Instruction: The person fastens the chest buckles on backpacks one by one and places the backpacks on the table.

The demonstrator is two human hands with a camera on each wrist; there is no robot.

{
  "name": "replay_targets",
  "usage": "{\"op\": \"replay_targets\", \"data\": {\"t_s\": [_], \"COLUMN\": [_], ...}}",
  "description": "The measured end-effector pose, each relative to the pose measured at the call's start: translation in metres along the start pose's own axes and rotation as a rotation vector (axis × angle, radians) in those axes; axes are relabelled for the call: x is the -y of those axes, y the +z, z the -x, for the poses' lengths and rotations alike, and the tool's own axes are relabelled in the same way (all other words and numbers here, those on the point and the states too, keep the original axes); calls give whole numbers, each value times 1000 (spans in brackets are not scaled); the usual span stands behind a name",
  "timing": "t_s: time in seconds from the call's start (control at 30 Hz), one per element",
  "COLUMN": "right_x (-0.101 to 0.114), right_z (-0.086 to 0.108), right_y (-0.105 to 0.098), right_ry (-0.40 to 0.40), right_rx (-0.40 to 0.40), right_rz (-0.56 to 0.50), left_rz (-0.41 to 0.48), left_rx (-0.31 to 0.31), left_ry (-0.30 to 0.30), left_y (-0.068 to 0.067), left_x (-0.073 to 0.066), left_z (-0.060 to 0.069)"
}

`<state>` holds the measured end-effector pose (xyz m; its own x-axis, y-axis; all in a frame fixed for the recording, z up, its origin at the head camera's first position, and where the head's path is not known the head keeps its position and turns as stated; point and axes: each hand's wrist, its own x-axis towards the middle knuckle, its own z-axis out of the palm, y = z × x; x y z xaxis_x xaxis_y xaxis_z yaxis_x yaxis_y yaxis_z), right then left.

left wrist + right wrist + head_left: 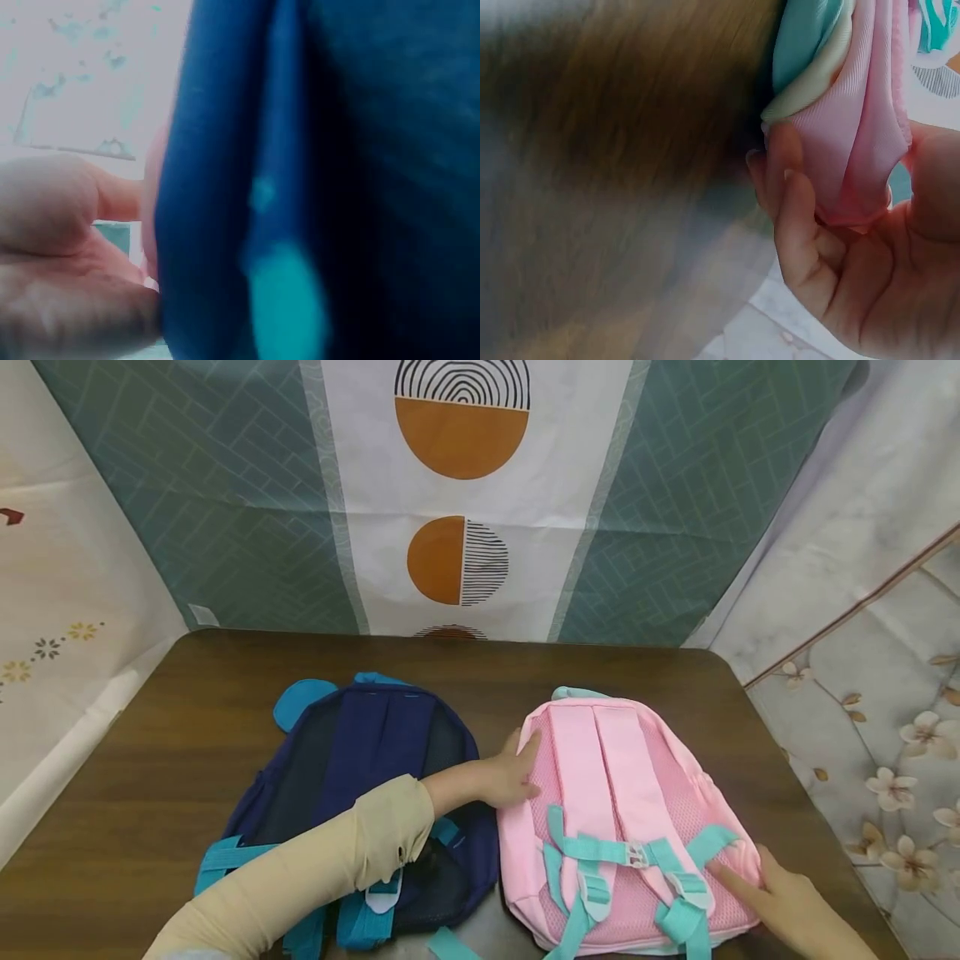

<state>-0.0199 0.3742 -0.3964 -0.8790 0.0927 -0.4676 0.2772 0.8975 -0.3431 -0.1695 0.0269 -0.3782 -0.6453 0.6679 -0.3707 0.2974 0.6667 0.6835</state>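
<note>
A pink backpack point(615, 777) with teal straps lies strap side up on the right of the table in the head view. My left hand point(506, 772) reaches across and touches its upper left edge, fingers spread. At the lower right corner my right hand point(802, 906) grips it, thumb on top; in the right wrist view the fingers of that hand point(855, 262) curl round the pink fabric point(840, 150). In the left wrist view dark blue fabric point(210, 187) partly hides my left hand point(67, 247).
Left of the pink backpack a navy backpack point(375, 735) with blue straps lies on the brown table point(150, 760), under my left forearm. A patterned cloth point(255, 502) hangs behind the table, with a flowered cloth point(885, 752) to the right.
</note>
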Motion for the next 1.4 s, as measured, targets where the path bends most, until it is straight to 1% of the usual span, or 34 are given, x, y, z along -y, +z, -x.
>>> {"op": "replay_targets", "data": {"t_s": [0.1, 0.23, 0.27, 0.33, 0.37, 0.43, 0.47, 0.53, 0.6, 0.67, 0.73, 0.8, 0.87, 0.9, 0.97, 1.0, 1.07, 1.13, 1.2, 1.27, 1.4], "right_x": [1, -2, -3, -4, -3, -1, 2, 8, 17, 27, 36, 44, 50, 53, 56, 58, 61, 65, 68, 71, 75], "right_z": [-1, 0, 0, 1, 2, 2, 3, 4, 4, 4, 1, -3, -9, -12, -19, -22, -27, -31, -32, -33, -35], "right_y": [-1, -1, -1, -1, -1, -3, -4, -8, -13, -17, -20, -22, -22, -20, -16, -13, -7, -2, 1, 3, 9], "right_ry": [11, 24, 8, -39, -78, -178, -235, -330, -425, -536, -659, -785, -900, -940, -1004, -1033, -1055, -1077, -1075, -1048, -1032], "right_rx": [9, -8, -24, -95, -141, -268, -331, -434, -508, -548, -580, -572, -543, -513, -428, -382, -318, -283, -278, -276, -281], "right_rz": [9, 13, 19, 20, 19, 22, 21, 32, 50, 64, 83, 92, 101, 100, 79, 65, 60, 69, 103, 128, 127], "left_rz": [-49, -58, -55, -54, -61, -79, -84, -71, -42, -16, -14, -46, -81, -106, -146, -160, -178, -184, -186, -176, -146], "left_rx": [24, 29, 28, 29, 26, 20, 10, -18, -49, -68, -67, -35, 21, 48, 92, 105, 107, 86, 58, 24, -28], "left_ry": [-19, -7, -1, 11, 20, 47, 65, 117, 177, 245, 291, 313, 300, 294, 304, 307, 322, 333, 326, 314, 272], "left_y": [0, -1, -1, -2, -2, -3, -2, -1, 2, 6, 11, 17, 25, 29, 38, 42, 50, 55, 59, 60, 60], "left_x": [2, 4, 3, -1, -4, -12, -17, -26, -36, -45, -53, -60, -64, -66, -68, -68, -69, -69, -70, -70, -70], "left_z": [1, 4, 5, 8, 10, 13, 14, 15, 14, 12, 9, 6, 3, 2, -1, -2, -4, -5, -6, -6, -6]}}
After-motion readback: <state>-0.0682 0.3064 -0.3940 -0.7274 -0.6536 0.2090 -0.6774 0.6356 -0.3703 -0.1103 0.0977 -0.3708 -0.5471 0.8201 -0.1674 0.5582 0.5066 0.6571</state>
